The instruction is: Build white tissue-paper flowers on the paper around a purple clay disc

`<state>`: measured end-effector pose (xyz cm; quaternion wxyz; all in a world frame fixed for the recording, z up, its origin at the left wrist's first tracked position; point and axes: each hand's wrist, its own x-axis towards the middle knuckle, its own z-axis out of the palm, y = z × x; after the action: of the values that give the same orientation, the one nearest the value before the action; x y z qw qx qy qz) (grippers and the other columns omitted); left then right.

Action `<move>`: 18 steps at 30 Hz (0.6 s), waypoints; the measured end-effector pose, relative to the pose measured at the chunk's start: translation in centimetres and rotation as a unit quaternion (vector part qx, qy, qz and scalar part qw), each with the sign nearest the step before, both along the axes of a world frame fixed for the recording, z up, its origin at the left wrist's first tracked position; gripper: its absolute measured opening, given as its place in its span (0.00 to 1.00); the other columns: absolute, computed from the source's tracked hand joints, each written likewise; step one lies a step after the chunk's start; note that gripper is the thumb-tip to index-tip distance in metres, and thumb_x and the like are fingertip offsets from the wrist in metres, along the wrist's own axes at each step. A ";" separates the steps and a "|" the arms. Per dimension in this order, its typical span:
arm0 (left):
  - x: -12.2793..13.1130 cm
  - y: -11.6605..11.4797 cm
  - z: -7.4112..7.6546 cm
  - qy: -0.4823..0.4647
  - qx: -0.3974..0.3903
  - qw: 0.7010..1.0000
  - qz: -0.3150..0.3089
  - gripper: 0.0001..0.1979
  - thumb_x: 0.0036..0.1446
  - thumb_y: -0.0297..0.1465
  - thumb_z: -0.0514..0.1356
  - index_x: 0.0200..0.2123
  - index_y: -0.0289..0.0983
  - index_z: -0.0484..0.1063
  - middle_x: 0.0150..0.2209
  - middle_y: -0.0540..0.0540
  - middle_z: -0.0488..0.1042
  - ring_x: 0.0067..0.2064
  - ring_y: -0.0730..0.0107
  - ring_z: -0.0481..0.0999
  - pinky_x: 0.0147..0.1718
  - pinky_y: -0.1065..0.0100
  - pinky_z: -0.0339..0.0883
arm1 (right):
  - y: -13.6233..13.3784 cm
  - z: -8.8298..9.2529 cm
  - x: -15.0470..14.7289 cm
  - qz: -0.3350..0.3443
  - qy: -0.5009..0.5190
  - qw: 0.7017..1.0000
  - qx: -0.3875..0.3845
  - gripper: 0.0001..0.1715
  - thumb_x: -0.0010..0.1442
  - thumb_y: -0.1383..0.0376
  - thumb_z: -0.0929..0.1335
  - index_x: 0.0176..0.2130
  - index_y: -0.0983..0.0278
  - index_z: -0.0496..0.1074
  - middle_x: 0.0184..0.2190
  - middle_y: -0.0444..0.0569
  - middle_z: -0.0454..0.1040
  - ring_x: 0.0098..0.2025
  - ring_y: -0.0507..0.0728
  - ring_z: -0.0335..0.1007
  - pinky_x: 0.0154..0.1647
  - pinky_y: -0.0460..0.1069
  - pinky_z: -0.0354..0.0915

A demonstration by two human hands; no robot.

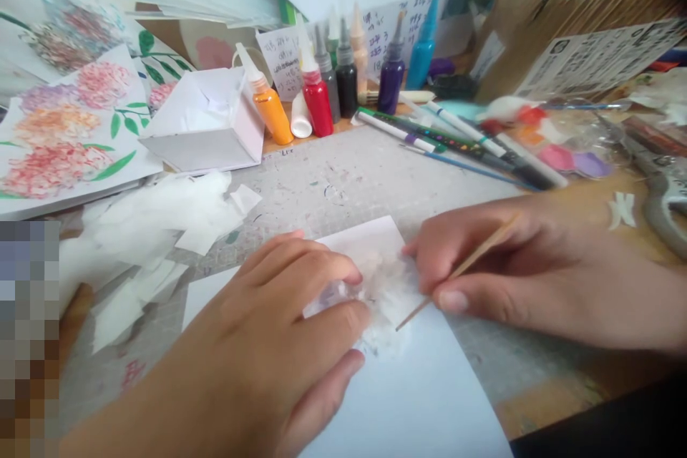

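Note:
A white sheet of paper [408, 386] lies on the grey cutting mat [343, 186] in front of me. My left hand [268, 343] rests on the sheet with its fingers curled, pinching a small wad of thin white tissue [383, 286]. My right hand [515, 265] is closed round a thin wooden stick [456, 273], whose lower tip touches the sheet just right of the tissue. The two hands sit close together, almost touching.
Paint bottles stand in a row at the back: orange [268, 107], red [316, 96], black [346, 71], purple [391, 75], blue [421, 50]. A white paper box [207, 122] and tissue scraps [177, 215] lie left, flower paintings [64, 129] beyond. Brushes and pens [461, 139] lie right, a cardboard box [569, 28] behind.

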<state>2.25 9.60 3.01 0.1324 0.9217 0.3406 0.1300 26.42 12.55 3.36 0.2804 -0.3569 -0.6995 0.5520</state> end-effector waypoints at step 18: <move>0.0 0.1 -0.2 -0.002 0.017 1.000 -0.009 0.10 0.58 0.23 0.54 0.36 0.41 0.74 0.43 0.48 0.72 0.43 0.65 0.68 0.54 0.53 0.59 | 0.3 -0.1 -0.4 0.022 -0.014 0.999 0.038 0.06 0.56 0.67 0.71 0.28 0.67 0.72 0.24 0.43 0.73 0.26 0.47 0.67 0.25 0.40 0.65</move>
<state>2.24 9.72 2.83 0.1186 0.9266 0.3297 0.1368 26.00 12.84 3.24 0.2716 -0.3385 -0.7313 0.5263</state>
